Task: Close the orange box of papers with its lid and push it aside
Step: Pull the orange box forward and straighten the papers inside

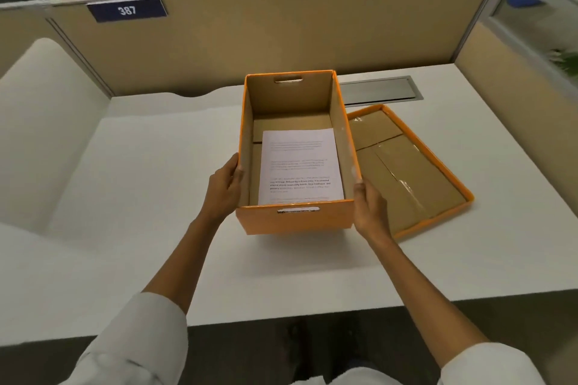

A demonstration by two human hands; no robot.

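Orange box [294, 220] open mid-counter [162, 166], papers [300, 166] inside. Left hand [223, 187] and right hand [369, 208] clasp its near corners. Lid [438, 162] upturned just right; likely light, stiff cardboard; grip by rims.

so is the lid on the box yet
No, the lid lies upside down on the desk to the right of the open box, whose sides the left hand and right hand grip.
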